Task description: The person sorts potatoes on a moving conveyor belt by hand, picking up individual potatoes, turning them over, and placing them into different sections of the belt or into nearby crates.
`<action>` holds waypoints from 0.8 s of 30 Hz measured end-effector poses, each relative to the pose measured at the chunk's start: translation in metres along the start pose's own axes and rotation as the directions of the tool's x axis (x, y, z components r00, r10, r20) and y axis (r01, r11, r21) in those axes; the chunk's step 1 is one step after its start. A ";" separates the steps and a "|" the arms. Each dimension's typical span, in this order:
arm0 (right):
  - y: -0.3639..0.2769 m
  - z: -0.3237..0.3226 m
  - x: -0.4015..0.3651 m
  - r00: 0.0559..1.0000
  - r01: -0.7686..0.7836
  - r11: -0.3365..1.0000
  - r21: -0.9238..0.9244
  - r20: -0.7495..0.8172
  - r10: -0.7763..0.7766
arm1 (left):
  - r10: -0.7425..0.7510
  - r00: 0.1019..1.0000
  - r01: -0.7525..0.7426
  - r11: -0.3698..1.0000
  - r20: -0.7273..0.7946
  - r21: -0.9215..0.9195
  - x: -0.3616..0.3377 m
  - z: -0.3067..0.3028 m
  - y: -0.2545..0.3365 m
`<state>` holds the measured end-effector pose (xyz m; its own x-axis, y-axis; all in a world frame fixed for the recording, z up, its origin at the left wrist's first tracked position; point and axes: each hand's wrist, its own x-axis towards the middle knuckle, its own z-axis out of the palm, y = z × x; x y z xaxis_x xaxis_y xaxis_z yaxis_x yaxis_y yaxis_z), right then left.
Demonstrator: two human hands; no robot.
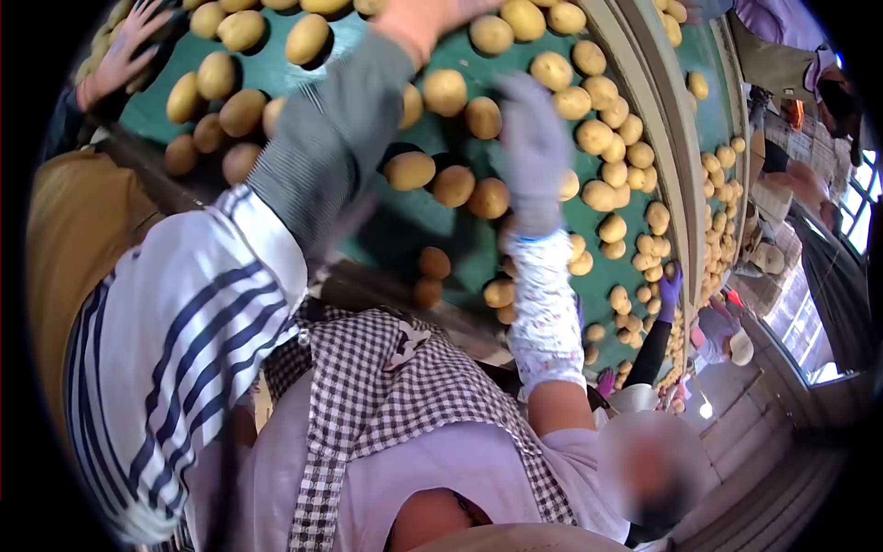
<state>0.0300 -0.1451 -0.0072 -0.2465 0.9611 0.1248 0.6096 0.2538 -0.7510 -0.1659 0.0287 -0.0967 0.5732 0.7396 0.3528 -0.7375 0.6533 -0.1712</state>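
My right hand point(533, 138), in a greyish-lilac glove with a white patterned sleeve cover above it, reaches over the green conveyor belt point(405, 230). Motion smears its fingers. Several yellow-brown potatoes lie around it: one potato point(483, 118) is just left of the fingers, another potato point(552, 70) just beyond them. Of my left hand point(345, 225), only a blurred greyish-lilac patch shows beside a co-worker's dark sleeve; the rest is hidden behind that arm. Near this patch, a potato point(409, 171) rests on the belt.
A co-worker's striped sleeve point(193, 340) crosses close on my left, its orange-gloved hand point(418, 23) over the belt. Another person's hand point(124, 55) is at the far left. A curved metal rail point(667, 120) divides the belt from a second potato lane. A purple-gloved hand point(670, 293) works farther right.
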 end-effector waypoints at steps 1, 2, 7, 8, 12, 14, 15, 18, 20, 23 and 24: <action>0.005 -0.019 -0.011 0.996 -0.015 1.000 0.002 -0.089 0.015 | -0.031 0.999 0.032 0.962 0.010 -0.271 -0.022 -0.012 -0.033; 0.011 -0.038 -0.021 0.984 -0.030 1.000 0.006 -0.176 0.031 | -0.080 0.997 0.075 0.820 0.017 -0.568 -0.041 -0.025 -0.066; 0.026 -0.015 -0.097 0.844 -0.483 0.869 0.109 -0.203 0.495 | -0.219 0.970 -0.220 -0.616 -0.104 -0.756 -0.116 0.000 -0.156; 0.024 -0.016 -0.105 0.849 -0.477 0.871 0.113 -0.197 0.491 | -0.220 0.971 -0.232 -0.765 -0.096 -0.600 -0.129 0.000 -0.160; 0.050 -0.016 -0.143 0.804 -0.447 0.582 0.679 0.019 0.595 | -0.050 0.965 -0.222 -0.681 -0.259 -0.698 -0.173 -0.017 -0.167; 0.048 -0.008 -0.147 0.760 -0.434 0.542 0.720 -0.030 0.649 | -0.007 0.965 -0.143 -0.854 -0.263 -0.500 -0.205 0.005 -0.183; 0.051 -0.005 -0.149 0.785 -0.466 0.580 0.668 0.009 0.620 | -0.004 0.971 -0.075 -0.955 -0.240 -0.285 -0.227 0.031 -0.200; 0.003 0.029 -0.120 0.830 -0.508 0.765 0.395 -0.013 0.558 | 0.103 0.965 0.136 -0.983 -0.243 0.122 -0.249 0.071 -0.202; -0.010 0.069 -0.108 0.759 -0.546 0.584 0.600 0.059 0.649 | 0.186 0.938 0.218 -0.973 -0.291 0.079 -0.244 0.070 -0.163; -0.015 0.122 -0.063 0.909 -0.358 0.708 0.609 0.054 0.414 | 0.519 0.853 0.522 -0.851 -0.049 0.061 -0.265 0.019 -0.075; -0.040 0.129 -0.038 0.930 -0.327 0.687 0.649 0.094 0.354 | 0.545 0.819 0.466 -0.813 -0.177 -0.349 -0.247 0.057 -0.062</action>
<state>-0.0828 -0.2057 -0.0655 -0.0840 0.9739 -0.2110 0.0099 -0.2109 -0.9775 -0.2818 -0.2040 -0.1206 0.1306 0.9909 0.0331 0.9914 -0.1300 -0.0174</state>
